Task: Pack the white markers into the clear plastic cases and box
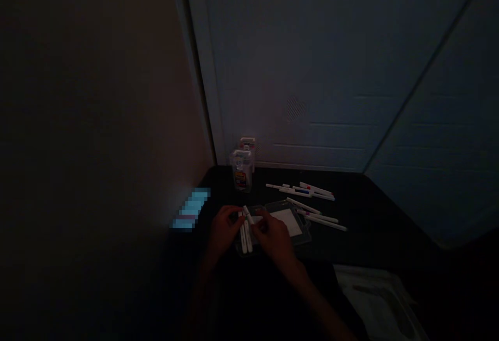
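On a dark table (362,237) in dim light, the left hand (223,231) and right hand (274,236) meet over a clear plastic case (298,237), both pinching a white marker (247,214) held at a slant above two markers (245,241) lying side by side in the case. Behind the hands stands a small clear box (241,170) against the wall. Loose pens (306,191) lie scattered to the right, well apart from the hands. A pale tray (380,299) sits near the table's front right edge; the tabletop between it and the pens is bare.

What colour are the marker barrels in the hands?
White marker barrels, clearest in the head view.
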`<state>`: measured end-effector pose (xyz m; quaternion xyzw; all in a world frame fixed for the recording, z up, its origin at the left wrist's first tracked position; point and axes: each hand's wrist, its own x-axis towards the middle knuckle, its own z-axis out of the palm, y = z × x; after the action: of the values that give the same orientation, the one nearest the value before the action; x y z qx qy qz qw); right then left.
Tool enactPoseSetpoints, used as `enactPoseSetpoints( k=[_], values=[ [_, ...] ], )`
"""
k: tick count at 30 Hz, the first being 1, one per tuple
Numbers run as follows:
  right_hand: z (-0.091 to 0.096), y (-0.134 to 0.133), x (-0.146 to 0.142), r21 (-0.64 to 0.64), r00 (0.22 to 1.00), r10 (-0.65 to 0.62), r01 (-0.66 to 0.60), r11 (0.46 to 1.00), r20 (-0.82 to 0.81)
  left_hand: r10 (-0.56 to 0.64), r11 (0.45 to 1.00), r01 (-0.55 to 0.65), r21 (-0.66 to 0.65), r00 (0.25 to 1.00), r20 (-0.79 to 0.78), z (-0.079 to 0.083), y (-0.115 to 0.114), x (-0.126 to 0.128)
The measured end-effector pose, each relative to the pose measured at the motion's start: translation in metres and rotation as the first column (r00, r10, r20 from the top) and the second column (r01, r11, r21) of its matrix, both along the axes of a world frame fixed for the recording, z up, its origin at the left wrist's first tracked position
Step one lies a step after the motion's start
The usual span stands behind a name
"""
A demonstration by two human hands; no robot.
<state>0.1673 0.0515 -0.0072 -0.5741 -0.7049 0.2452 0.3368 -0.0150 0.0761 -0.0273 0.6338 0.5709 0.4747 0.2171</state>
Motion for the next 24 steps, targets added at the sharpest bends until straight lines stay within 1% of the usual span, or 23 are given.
enactPoseSetpoints(
  k=[3,8,14,19,22,24],
  values=[
    [-0.0006,-0.0007,0.0004,0.02,1.0,0.019,-0.019,1.0,0.021,-0.005,1.0,0.005,0.003,1.0,-0.005,0.0002,0.0,-0.0002],
    [-0.0002,0.0002,0.0027,-0.007,0.997,0.072,-0.072,0.997,-0.001,-0.001,1.0,0.001,0.011,1.0,-0.006,0.0012,-0.0008,-0.0004],
    [0.0009,-0.0031,-0.0002,0.036,0.996,0.022,-0.025,0.999,0.087,0.003,1.0,-0.003,0.005,1.0,0.004,-0.0006,-0.0001,-0.0003],
    [0.0037,-0.0044,-0.0022,0.032,0.991,0.034,-0.038,0.999,0.132,0.008,1.0,-0.008,-0.006,1.0,0.001,-0.0009,0.0002,0.0002],
    [0.0059,-0.0066,-0.0036,0.058,0.983,0.026,-0.037,0.998,0.183,0.0,1.0,0.0,-0.011,1.0,0.007,-0.0007,0.0006,0.0002],
    [0.0061,-0.0078,-0.0041,0.077,0.983,0.027,-0.041,0.996,0.18,-0.006,1.0,0.006,-0.009,1.0,0.01,-0.0012,0.0009,-0.0001]
  ],
)
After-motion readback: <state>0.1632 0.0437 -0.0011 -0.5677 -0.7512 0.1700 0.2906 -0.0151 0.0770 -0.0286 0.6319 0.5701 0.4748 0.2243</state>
